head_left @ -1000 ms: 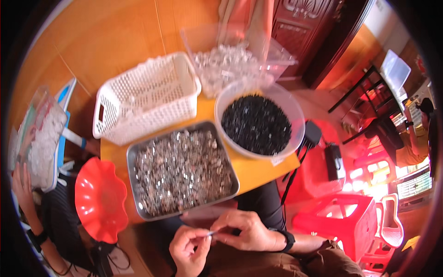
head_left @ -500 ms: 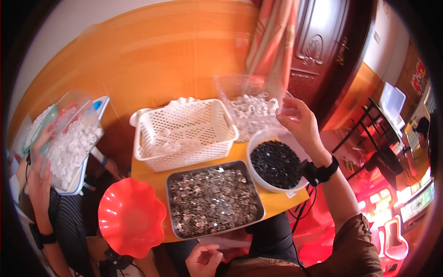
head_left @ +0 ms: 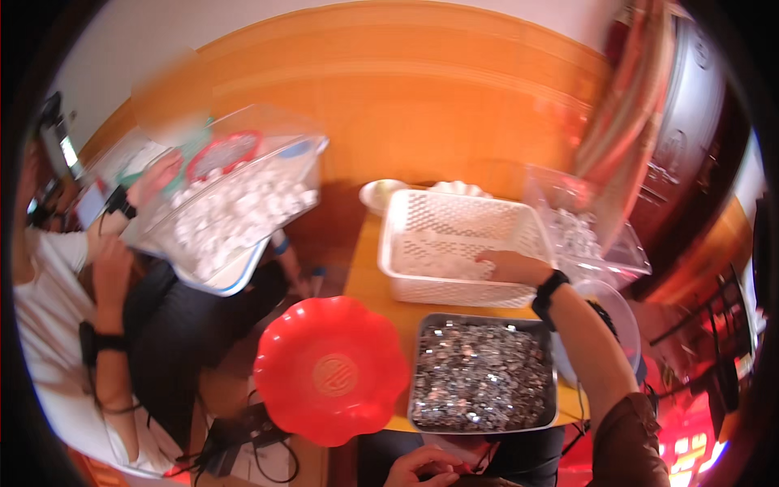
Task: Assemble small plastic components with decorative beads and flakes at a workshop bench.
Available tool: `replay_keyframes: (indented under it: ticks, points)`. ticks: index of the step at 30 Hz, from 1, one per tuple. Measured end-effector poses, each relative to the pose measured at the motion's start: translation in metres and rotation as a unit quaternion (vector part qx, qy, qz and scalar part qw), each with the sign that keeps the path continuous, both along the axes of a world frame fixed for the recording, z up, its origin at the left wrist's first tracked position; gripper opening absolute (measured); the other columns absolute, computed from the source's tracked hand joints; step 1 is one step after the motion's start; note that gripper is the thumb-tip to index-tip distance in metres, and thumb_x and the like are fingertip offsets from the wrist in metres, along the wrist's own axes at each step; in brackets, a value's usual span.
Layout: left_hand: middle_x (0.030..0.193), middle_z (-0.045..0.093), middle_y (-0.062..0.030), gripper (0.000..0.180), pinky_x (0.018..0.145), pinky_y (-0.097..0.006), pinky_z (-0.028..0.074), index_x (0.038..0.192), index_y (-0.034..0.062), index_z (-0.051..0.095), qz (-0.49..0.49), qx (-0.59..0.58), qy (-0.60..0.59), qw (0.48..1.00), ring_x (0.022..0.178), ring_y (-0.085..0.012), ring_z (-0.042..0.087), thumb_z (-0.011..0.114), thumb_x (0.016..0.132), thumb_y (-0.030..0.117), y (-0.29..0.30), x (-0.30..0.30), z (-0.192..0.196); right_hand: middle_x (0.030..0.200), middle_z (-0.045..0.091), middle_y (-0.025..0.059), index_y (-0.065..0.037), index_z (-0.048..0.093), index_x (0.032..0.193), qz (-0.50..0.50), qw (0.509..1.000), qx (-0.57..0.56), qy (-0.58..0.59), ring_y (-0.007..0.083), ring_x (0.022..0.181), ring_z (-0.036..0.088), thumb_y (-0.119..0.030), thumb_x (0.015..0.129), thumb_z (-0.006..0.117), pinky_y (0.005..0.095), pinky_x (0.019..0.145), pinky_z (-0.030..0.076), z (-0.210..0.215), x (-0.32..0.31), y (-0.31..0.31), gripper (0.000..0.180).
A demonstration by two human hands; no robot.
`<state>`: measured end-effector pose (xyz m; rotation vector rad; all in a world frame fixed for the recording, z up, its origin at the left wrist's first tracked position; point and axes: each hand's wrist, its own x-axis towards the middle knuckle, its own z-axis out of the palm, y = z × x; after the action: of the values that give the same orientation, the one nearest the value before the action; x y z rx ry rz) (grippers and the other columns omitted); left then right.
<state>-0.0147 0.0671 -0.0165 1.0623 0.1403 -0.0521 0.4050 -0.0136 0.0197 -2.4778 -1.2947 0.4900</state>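
Note:
My right hand reaches down into the white perforated plastic basket, where pale, translucent small pieces lie on the bottom. Blur hides whether its fingertips hold anything. Close to my body, at the lower edge, my left hand is closed with its fingers curled in; what it may hold cannot be made out. Between them stands a metal tray full of small shiny metal parts. Under my right forearm is a translucent round tub with black pieces, partly covered by the arm.
A red scalloped bowl stands left of the tray on the yellow table. Behind the tub is a clear bin of white parts. At left, a co-worker's hand is near another clear bin of white pieces.
My right hand has gone from above the clear bin of white parts down into the white basket. The view has turned left, so everything sits farther right. My left hand remains low, its fingers more closed.

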Motion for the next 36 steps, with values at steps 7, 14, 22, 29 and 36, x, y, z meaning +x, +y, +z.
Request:
replay_keyframes:
  ticks: [7,14,22,29,36]
  points:
    - [0.085,0.063,-0.0062,0.014,0.071,-0.024,0.049,0.101,0.0012,0.057,0.007,0.015,-0.011,1.0,0.083,-0.0117,0.062,0.06,0.088,0.005,-0.003,0.0,0.007,0.067,0.065,0.0116,-0.007,0.07,0.072,0.056,0.997,0.035,-0.049,0.0253,0.063,0.063,-0.02,0.066,0.069,0.0341,0.061,0.049,0.003,-0.002,0.009,0.014]
    - [0.081,0.064,-0.0067,0.014,0.065,-0.023,0.052,0.102,0.002,0.054,0.023,0.013,-0.06,0.998,0.076,-0.0133,0.065,0.059,0.089,0.006,-0.024,0.001,0.008,0.066,0.063,0.0147,-0.001,0.066,0.066,0.002,0.959,0.158,-0.233,0.0255,0.06,0.062,-0.018,0.069,0.066,0.0345,0.06,0.049,-0.014,0.031,-0.015,0.017]
    - [0.09,0.065,-0.006,0.023,0.062,-0.02,0.05,0.109,0.0049,0.055,0.037,0.083,-0.059,0.994,0.084,-0.0121,0.066,0.061,0.088,0.01,-0.049,0.003,0.021,0.07,0.061,0.0103,0.002,0.054,0.084,-0.144,0.922,0.358,0.044,0.0182,0.063,0.06,0.001,0.081,0.054,0.0294,0.058,0.049,0.086,-0.085,-0.051,0.003]
    - [0.098,0.048,-0.0005,0.047,0.072,-0.021,0.048,0.128,0.0042,0.042,0.131,0.044,-0.163,0.977,0.088,-0.0068,0.05,0.063,0.086,0.006,-0.089,0.007,0.028,0.086,0.061,0.0102,0.001,0.053,0.086,-0.014,0.907,0.324,0.27,0.0153,0.073,0.06,0.001,0.082,0.06,0.028,0.068,0.05,0.102,-0.279,-0.143,0.008]
    - [0.102,0.045,-0.0037,0.036,0.073,-0.021,0.049,0.116,-0.0005,0.05,0.164,0.275,-0.312,0.895,0.09,-0.0083,0.052,0.065,0.084,0.003,-0.122,-0.035,0.054,0.092,0.061,0.0046,-0.003,0.056,0.099,-0.004,0.858,0.371,0.355,0.0119,0.082,0.057,-0.003,0.087,0.058,0.0239,0.073,0.046,0.067,-0.356,-0.193,0.011]
